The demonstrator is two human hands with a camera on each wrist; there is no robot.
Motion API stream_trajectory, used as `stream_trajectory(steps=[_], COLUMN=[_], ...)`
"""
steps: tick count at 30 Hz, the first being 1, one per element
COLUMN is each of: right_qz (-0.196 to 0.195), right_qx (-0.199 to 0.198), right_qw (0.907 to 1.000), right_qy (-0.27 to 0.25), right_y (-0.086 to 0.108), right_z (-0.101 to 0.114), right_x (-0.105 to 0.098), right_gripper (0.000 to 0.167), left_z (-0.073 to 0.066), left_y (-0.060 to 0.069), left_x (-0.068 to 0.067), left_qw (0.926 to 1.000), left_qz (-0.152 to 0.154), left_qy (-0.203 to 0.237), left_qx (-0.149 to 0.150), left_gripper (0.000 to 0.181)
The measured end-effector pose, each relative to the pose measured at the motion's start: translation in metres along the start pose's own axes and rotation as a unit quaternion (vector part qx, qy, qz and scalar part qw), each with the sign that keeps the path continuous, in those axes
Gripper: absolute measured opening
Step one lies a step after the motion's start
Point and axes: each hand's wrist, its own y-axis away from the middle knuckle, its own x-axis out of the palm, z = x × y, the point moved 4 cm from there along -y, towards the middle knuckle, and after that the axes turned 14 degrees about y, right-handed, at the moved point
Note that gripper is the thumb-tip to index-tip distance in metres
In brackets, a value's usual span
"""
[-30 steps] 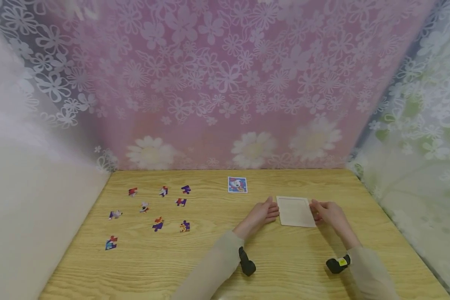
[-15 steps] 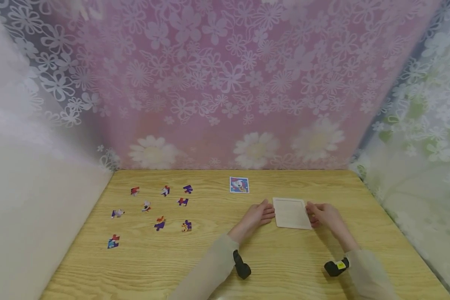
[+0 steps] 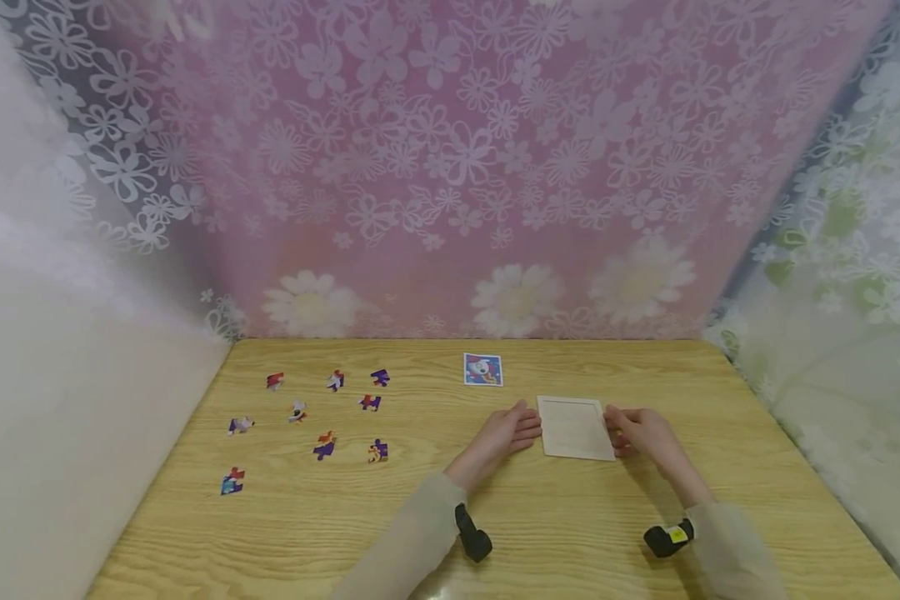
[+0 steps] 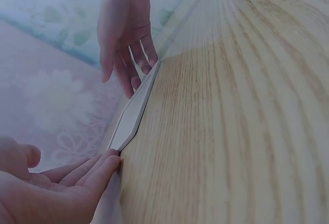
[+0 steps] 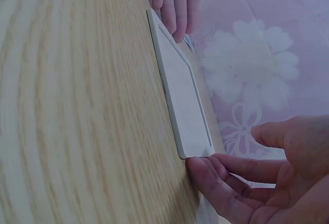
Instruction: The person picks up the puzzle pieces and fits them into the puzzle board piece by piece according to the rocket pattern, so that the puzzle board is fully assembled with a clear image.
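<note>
Tray [image 3: 576, 427] is flat, square, rimmed; tabletop [image 3: 555, 517], woodgrained.

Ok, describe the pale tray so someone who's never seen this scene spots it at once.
On the wood-grain table, find the left hand and the right hand. Between them lies the puzzle tray, pale and roughly square, with a low rim. Its blank face sets it apart from the smaller, printed picture card beyond it and the scattered colourful jigsaw pieces to the left.

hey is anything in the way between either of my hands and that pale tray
Nothing visible is: your left hand touches the tray at its left edge, your right hand at its right.
</note>
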Motion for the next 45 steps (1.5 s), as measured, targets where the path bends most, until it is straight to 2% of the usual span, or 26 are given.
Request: stream_trajectory(steps=[11, 18, 28, 37, 45], right_qz=[0.005, 0.008, 0.010, 0.013, 0.025], right_qx=[0.005, 0.001, 0.001, -0.005, -0.012], right_qw=[0.9999, 0.9996, 0.9988, 0.9980, 0.9975], right_qy=[-0.014, -0.028, -0.047, -0.062, -0.065], right_y=[0.001, 0.003, 0.005, 0.008, 0.010], right_z=[0.004, 0.008, 0.020, 0.029, 0.039], right_x=[0.007, 0.013, 0.022, 0.030, 0.037], right_gripper=[0.057, 0.058, 0.054, 0.051, 0.052], left_z=[0.001, -0.002, -0.006, -0.013, -0.014], left_y=[0.002, 0.010, 0.021, 0.034, 0.042], left_x=[-0.008, -0.014, -0.024, -0.030, -0.041], left_qw=[1.0000, 0.9998, 0.9996, 0.9992, 0.9985], left_qz=[-0.002, -0.017, -0.014, -0.024, -0.032], left_qy=[-0.004, 0.003, -0.020, -0.026, -0.042], left_qx=[0.002, 0.005, 0.013, 0.019, 0.014], left_gripper=[0.063, 0.062, 0.060, 0.056, 0.057])
